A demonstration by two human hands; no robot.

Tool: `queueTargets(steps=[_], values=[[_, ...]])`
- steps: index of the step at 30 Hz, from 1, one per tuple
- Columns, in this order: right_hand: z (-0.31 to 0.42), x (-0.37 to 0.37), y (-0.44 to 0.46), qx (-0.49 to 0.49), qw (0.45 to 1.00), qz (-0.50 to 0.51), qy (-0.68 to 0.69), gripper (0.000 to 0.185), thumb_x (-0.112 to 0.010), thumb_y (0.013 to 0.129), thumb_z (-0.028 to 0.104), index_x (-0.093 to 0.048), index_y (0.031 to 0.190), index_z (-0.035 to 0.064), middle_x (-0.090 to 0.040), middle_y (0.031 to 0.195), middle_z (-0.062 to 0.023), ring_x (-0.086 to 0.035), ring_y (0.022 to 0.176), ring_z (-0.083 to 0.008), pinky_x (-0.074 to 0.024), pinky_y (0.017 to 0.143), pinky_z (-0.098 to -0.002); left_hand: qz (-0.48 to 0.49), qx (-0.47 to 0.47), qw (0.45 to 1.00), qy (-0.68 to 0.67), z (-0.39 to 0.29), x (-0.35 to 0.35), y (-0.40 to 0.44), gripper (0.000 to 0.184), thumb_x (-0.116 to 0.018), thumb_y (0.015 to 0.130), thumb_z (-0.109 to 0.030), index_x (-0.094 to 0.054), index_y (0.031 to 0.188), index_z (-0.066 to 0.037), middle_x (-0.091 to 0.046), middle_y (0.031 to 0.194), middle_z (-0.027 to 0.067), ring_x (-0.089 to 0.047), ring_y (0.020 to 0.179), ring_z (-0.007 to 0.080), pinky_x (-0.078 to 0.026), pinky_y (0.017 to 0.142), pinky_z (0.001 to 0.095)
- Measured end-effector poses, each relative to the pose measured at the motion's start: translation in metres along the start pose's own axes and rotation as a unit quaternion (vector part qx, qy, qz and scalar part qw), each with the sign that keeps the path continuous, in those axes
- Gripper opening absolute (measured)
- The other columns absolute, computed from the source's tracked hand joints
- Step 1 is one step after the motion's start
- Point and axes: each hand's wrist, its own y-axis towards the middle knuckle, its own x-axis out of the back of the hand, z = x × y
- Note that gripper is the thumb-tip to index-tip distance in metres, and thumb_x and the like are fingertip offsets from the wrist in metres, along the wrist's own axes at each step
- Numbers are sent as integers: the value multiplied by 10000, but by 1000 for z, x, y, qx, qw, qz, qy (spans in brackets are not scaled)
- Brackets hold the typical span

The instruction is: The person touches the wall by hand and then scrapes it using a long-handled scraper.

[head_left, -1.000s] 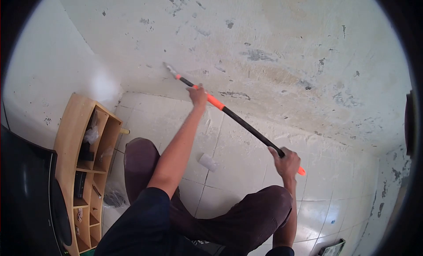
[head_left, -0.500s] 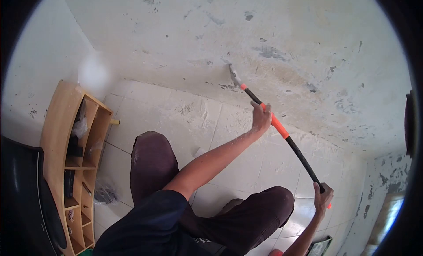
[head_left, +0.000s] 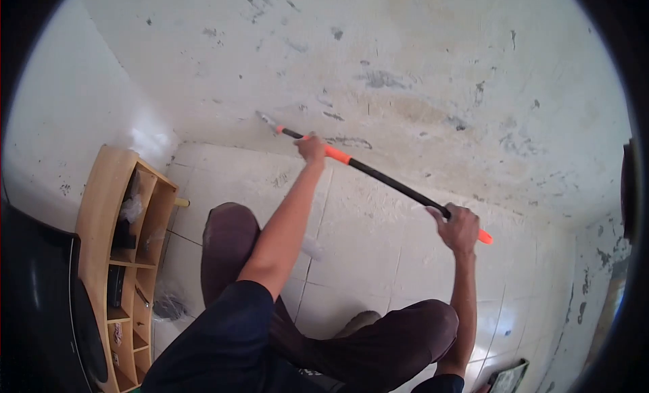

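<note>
A long-handled scraper (head_left: 389,182) with a black and orange shaft slants across the view, its metal head at the lower part of the scuffed wall (head_left: 433,48). My left hand (head_left: 311,150) is wrapped round the shaft close to the head. Farther down, my right hand (head_left: 461,229) grips the black section just above the orange end cap. The blade appears to touch the wall, though its very edge is hard to make out.
At the left stand a wooden shelf unit (head_left: 98,204) holding small items and a black television-like panel (head_left: 40,278). A plastic bag (head_left: 169,305) lies beside the shelf. Dust and flakes cover the pale floor tiles (head_left: 365,224). A dark-framed object (head_left: 510,378) lies at lower right.
The scraper's head has moved left along the wall, and the shaft now lies flatter. My left hand has shifted left and up; my right hand has risen and moved left.
</note>
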Motion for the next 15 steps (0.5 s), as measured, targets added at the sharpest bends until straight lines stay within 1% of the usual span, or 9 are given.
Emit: queueTargets(steps=[1, 3, 4, 6, 8, 11, 12, 14, 15], values=[[16, 3, 6, 9, 1000, 2, -12, 533, -752, 863, 542, -653, 686, 49, -642, 612, -167, -640, 574, -397, -489, 546, -463, -3, -4, 1000, -7, 7, 9, 22, 447, -613, 951, -205, -393, 1198, 96, -646, 1026, 287, -691, 926, 432, -565, 790, 505], [33, 13, 9, 18, 1000, 5, -24, 539, -746, 868, 546, -652, 690, 45, -640, 608, -165, -640, 574, -395, -492, 550, -460, 133, 52, 984, -109, 16, 23, 49, 493, -652, 936, -250, -402, 1182, 96, -627, 980, 227, -681, 840, 345, -566, 749, 457], [37, 19, 5, 5, 999, 26, -23, 546, -739, 875, 546, -647, 689, 41, -639, 610, -164, -640, 573, -390, -494, 555, -455, 130, 54, 984, -109, 21, 23, 48, 493, -652, 936, -250, -402, 1182, 96, -627, 980, 227, -681, 840, 345, -566, 749, 457], [41, 36, -5, -3, 999, 48, -18, 552, -732, 882, 545, -641, 688, 36, -638, 611, -163, -640, 571, -385, -496, 560, -451, 149, 55, 982, -105, 18, 24, 37, 481, -660, 938, -276, -422, 1139, 90, -603, 963, 194, -639, 775, 284, -556, 728, 422], [37, 66, -18, -18, 999, 15, -29, 549, -726, 891, 536, -641, 690, 33, -638, 627, -164, -641, 580, -371, -484, 564, -448, 140, 22, 987, -69, 20, 6, 14, 464, -647, 953, -292, -433, 1109, 88, -606, 951, 190, -621, 752, 283, -548, 722, 421], [19, 126, -37, -72, 995, 10, -74, 491, -767, 864, 485, -655, 721, 30, -636, 647, -163, -624, 602, -368, -472, 600, -456, 241, 11, 961, -132, 4, -18, -53, 447, -643, 951, -314, -449, 1060, 73, -602, 917, 170, -620, 764, 262, -549, 719, 409], [13, 145, -43, -107, 991, 16, -80, 468, -786, 847, 464, -658, 729, 30, -632, 648, -161, -616, 617, -374, -473, 629, -467, 263, 8, 951, -163, -7, -25, -80, 440, -644, 950, -316, -450, 1046, 67, -600, 907, 163, -619, 761, 250, -551, 709, 401], [3, 184, -55, -111, 986, -2, -121, 396, -801, 849, 385, -654, 749, 31, -622, 646, -145, -601, 612, -361, -463, 645, -445, 313, 44, 926, -206, -44, -28, -130, 410, -637, 957, -311, -447, 1028, 45, -599, 907, 140, -617, 745, 211, -553, 639, 376], [8, 206, -57, -109, 984, -11, -143, 375, -793, 857, 368, -658, 763, 31, -627, 662, -142, -602, 642, -360, -461, 661, -450, 322, 46, 913, -246, -72, -20, -152, 311, -612, 961, -298, -506, 924, -9, -598, 833, 97, -624, 695, 195, -577, 607, 378]])
